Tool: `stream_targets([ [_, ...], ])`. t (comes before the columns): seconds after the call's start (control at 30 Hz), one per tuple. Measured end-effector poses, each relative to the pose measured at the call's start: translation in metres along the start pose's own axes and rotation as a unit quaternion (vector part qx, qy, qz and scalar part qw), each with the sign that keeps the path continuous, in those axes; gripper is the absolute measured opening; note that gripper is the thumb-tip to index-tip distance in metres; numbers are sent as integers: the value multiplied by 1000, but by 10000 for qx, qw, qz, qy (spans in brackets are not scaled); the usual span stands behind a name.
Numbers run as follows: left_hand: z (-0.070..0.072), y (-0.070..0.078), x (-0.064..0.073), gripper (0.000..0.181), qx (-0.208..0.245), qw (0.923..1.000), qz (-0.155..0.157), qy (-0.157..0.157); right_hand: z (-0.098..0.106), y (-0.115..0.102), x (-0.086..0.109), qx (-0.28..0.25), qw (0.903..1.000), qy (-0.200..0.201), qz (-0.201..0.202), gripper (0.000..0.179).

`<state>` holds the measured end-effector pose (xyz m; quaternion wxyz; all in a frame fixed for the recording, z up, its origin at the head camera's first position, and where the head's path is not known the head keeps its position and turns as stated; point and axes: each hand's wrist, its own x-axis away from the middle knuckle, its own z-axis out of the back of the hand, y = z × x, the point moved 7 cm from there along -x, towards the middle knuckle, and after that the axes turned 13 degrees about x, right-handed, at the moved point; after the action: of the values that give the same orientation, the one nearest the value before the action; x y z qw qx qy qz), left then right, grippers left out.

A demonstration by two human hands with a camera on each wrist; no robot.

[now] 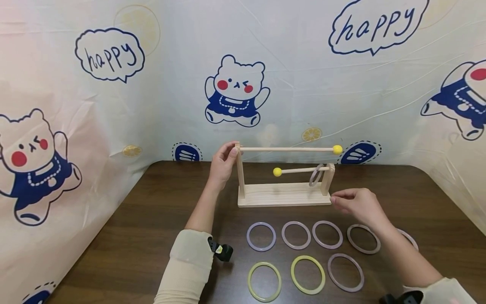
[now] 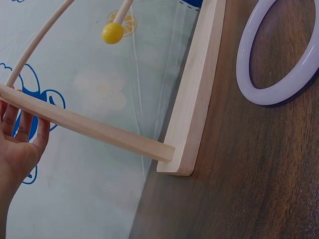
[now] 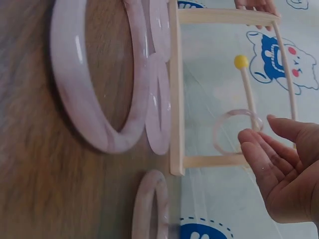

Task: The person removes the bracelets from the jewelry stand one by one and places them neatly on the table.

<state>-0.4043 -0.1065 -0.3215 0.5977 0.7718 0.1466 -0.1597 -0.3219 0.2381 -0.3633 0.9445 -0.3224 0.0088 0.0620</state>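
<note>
A light wooden bangle stand [image 1: 282,195] stands toward the back of the table, with two yellow-tipped rods pointing in opposite directions. My left hand [image 1: 223,162] grips the top of its taller left post, thumb in front and fingers behind. On the lower rod, close to the short right post, hangs a pale mauve bangle [image 1: 312,182]. My right hand [image 1: 358,204] is beside the base's right end, fingertips right at the corner in the head view. In the right wrist view its palm [image 3: 291,194] shows with nothing in it, thumb apart from loosely bent fingers.
In front of the stand lie several bangles in two rough rows: a lavender-blue one [image 1: 248,237], two yellow-green ones, such as the left one [image 1: 249,282], and pinkish-mauve ones, such as the nearest [image 1: 329,270]. My right forearm partly covers one at far right. A printed curtain [image 1: 174,93] hangs behind.
</note>
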Motion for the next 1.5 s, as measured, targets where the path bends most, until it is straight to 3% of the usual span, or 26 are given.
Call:
stream_targets([
  [0.73, 0, 0, 0, 30, -44, 9999, 89, 12, -14, -14, -31, -149, 9945, 1033, -57, 36],
  [1.13, 0, 0, 1, 31, -41, 10000, 74, -9, -19, -13, -47, -283, 9879, 1472, -400, 39],
  [1.37, 2, 0, 1, 30, -12, 10000, 52, 20, -30, -11, -52, -1222, 9759, 1538, -956, 42],
  [1.5, 1, 0, 1, 31, -46, 10000, 7, -18, -33, -11, -52, -1349, 9691, 1708, -1159, 35],
])
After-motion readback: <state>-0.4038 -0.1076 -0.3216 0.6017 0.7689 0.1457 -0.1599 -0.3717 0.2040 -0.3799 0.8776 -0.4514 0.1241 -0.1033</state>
